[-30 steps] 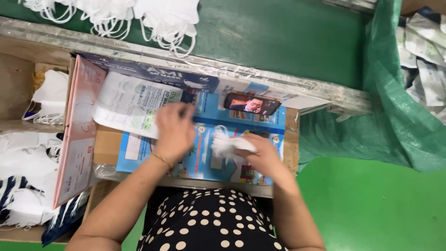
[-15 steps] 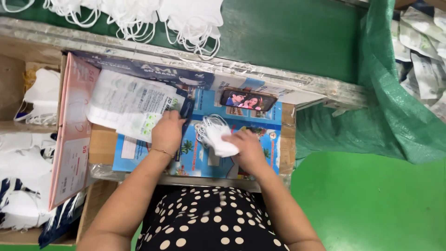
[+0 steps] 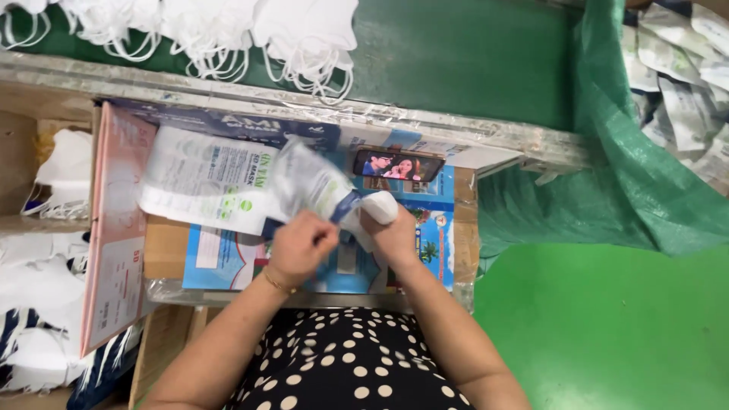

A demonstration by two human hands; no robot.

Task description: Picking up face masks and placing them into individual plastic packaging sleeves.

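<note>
I am pinching a crinkly clear plastic pouch [image 3: 307,182] at centre frame with my left hand [image 3: 300,247], while my right hand [image 3: 391,231] is closing around a soft folded white mask [image 3: 380,206] at its mouth. Flat printed pouches [image 3: 201,178] are lying just left; a phone [image 3: 398,164] is resting above.

Black garment [image 3: 345,364] with white polka dots; arms bare; thin gold bracelet [image 3: 278,282] on left wrist.

Wooden bench [image 3: 463,250], blue printed sheets [image 3: 437,235] (overlapping), phone [image 3: 397,164]
</note>
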